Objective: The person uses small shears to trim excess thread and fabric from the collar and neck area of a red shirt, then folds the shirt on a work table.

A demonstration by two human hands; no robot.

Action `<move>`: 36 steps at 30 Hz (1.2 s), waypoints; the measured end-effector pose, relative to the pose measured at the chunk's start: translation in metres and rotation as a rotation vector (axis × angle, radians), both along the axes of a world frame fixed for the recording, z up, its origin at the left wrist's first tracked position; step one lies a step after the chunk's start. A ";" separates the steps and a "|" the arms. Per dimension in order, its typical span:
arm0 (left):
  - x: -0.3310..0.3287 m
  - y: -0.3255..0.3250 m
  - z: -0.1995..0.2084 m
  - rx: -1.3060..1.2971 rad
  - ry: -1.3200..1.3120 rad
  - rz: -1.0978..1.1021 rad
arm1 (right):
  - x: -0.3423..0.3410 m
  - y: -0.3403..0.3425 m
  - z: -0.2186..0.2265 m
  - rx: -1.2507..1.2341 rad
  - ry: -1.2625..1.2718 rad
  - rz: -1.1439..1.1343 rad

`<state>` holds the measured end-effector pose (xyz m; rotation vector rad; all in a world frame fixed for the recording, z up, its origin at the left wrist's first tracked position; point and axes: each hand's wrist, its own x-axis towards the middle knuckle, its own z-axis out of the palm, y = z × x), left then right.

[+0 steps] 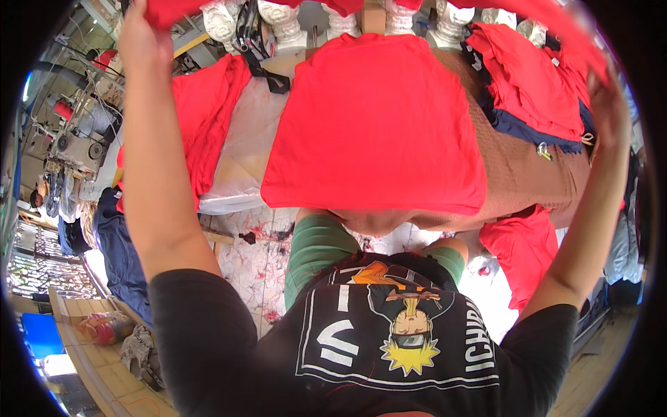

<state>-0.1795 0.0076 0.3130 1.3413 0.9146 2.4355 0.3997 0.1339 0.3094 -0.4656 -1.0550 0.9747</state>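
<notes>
Both my arms are raised and spread wide. My left hand (144,38), partly cut off by the top edge, is closed on one end of a red cloth (556,24). At the far right my right hand (608,104) grips the other end, slightly blurred. The cloth stretches between them along the top of the view, and most of it lies outside the picture. Below it a red shirt-like garment (375,128) is spread flat on the table, its wide hem toward me.
A brown textured cover (528,177) drapes the table. Red and navy garments (528,83) are piled at right; more red fabric (205,118) lies at left. White balusters (285,24) line the far side. Sewing machines (90,128) stand at left. Red fabric (524,254) hangs at the right front.
</notes>
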 end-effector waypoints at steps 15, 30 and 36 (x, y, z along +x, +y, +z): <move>0.039 -0.123 -0.350 -0.980 -0.029 0.190 | 0.021 -0.118 -0.328 -0.924 -0.544 0.190; 0.103 -0.077 -0.355 -0.854 1.149 0.473 | 0.190 -0.166 -0.521 -1.573 -0.919 -0.114; 0.113 -0.079 -0.352 -0.885 1.229 0.605 | 0.164 -0.138 -0.509 -1.528 -0.672 -0.276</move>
